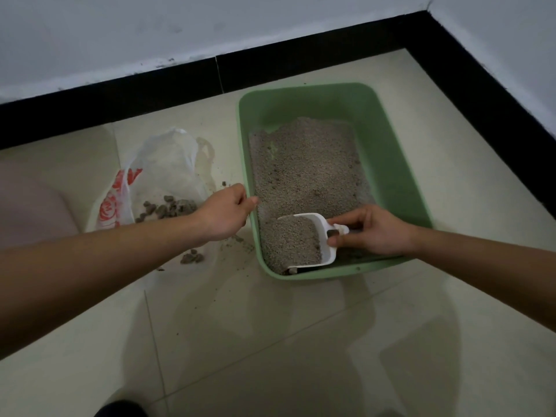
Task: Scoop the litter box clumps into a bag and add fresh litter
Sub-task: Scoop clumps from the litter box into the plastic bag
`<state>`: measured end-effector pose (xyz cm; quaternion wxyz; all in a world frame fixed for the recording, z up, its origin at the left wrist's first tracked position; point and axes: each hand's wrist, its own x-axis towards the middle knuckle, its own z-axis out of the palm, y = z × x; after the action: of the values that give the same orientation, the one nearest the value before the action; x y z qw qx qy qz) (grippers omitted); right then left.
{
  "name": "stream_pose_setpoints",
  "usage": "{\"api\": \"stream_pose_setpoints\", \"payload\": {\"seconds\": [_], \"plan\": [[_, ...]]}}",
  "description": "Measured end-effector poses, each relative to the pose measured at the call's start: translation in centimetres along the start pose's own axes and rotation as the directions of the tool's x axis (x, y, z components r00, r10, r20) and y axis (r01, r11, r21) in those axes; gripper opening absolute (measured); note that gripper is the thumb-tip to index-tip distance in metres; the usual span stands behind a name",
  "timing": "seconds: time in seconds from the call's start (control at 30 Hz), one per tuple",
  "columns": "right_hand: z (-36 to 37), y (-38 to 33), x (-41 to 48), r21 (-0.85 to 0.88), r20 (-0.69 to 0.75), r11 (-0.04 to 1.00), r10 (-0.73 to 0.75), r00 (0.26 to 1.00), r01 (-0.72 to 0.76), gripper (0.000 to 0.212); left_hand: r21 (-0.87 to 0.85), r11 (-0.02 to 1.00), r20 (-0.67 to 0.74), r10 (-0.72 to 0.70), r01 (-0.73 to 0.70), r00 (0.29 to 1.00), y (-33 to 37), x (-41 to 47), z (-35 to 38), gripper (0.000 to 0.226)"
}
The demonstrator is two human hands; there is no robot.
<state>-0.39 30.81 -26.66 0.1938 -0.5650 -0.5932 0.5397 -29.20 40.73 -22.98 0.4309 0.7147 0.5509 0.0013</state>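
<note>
Right hand [379,233] pinches the white, litter-heaped scoop [325,240], lying crosswise in the green litter box [388,139], mouth toward the rim the left hand [225,210] grips.

The right hand [379,231] grips a white scoop [313,239] full of litter inside the green litter box [388,152]. The left hand [225,210] seems to pinch the box's near-left rim. Clumps [168,209] lie on a plastic bag [156,179].

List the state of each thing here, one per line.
litter box: on the floor, partly filled with litter.
scoop: inside the box, loaded with litter.
bag: slack on the floor, clumps lying on it.
clumps: some on the bag, some on the floor.
left hand: grips the box's near-left rim.
right hand: pinches the scoop's handle.
</note>
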Motion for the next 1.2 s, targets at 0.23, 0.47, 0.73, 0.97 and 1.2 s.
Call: {"api": "stream_pose_setpoints", "payload": {"seconds": [0.23,0.47,0.73,0.97,1.2], "plan": [[-1.3,0.1,-1.4,0.056,-0.073,0.998,0.042,0.996,-0.038,0.039,0.001,1.000,-0.005,0.008,-0.008,1.000,0.0,0.1,0.1,0.032],[-2.1,-0.5,-1.3,-0.104,-0.163,0.993,0.033,0.986,-0.051,0.041,0.014,1.000,-0.020,0.017,-0.017,1.000,-0.3,0.2,0.2,0.033],[-4.2,-1.8,-1.0,-0.423,-0.152,0.901,0.030,0.988,-0.093,0.045,0.011,1.000,-0.025,0.024,-0.024,0.999,-0.4,0.3,0.2,0.033],[-4.2,-2.0,-0.4,-0.593,-0.126,0.803,-0.029,0.992,-0.052,0.046,-0.016,0.999,-0.020,0.036,-0.037,0.999,-0.5,0.3,0.2,0.033],[-7.1,-3.6,-0.5,-0.704,-0.060,0.706,-0.165,0.985,0.075,0.040,-0.032,0.998,-0.017,0.050,-0.051,0.999,-0.7,0.5,0.3,0.032]]}}
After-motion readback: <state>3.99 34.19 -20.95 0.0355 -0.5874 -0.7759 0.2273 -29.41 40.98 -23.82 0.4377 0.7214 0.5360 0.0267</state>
